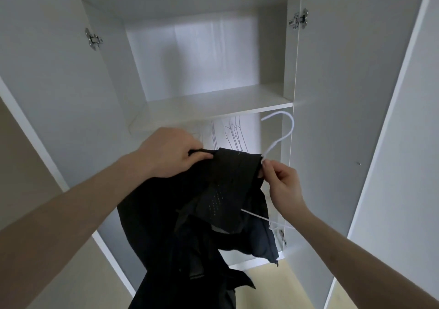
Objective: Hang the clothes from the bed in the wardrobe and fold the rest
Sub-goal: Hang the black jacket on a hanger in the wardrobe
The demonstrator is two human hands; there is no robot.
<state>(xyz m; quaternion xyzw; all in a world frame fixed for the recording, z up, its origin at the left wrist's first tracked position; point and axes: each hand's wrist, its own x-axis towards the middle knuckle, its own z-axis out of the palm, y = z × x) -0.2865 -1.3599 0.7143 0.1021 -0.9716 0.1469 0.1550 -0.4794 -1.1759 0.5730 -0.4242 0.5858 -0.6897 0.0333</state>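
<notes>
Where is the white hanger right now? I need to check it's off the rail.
The white hanger is centre-right in the head view, pinched by the right hand, its hook just below the wardrobe shelf.

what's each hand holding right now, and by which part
The left hand grips the black garment at its top edge. The right hand pinches the white hanger at the base of its hook, where the garment meets it.

White wardrobe shelf [213, 105] just above and behind the grips; bare hangers [234, 135] hang under it.
</notes>
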